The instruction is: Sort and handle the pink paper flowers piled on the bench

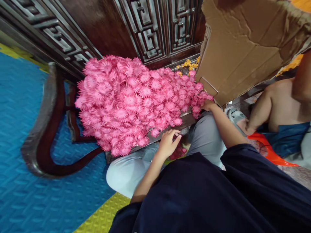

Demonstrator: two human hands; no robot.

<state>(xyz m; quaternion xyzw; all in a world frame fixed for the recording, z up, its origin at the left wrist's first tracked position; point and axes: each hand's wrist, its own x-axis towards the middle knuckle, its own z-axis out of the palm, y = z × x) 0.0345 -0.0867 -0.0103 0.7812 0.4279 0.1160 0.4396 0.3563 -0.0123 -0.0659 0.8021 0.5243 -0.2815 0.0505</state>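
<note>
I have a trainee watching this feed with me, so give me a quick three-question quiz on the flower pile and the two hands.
1. True or false: the heap of pink flowers lies on the blue mat.
2. Which hand reaches the pile's far edge by the cardboard box?
3. Where is the left hand: A) on the box, B) at the pile's near edge, C) on the mat?

Key:
1. False, it lies on a dark wooden seat.
2. The right hand.
3. B.
</note>
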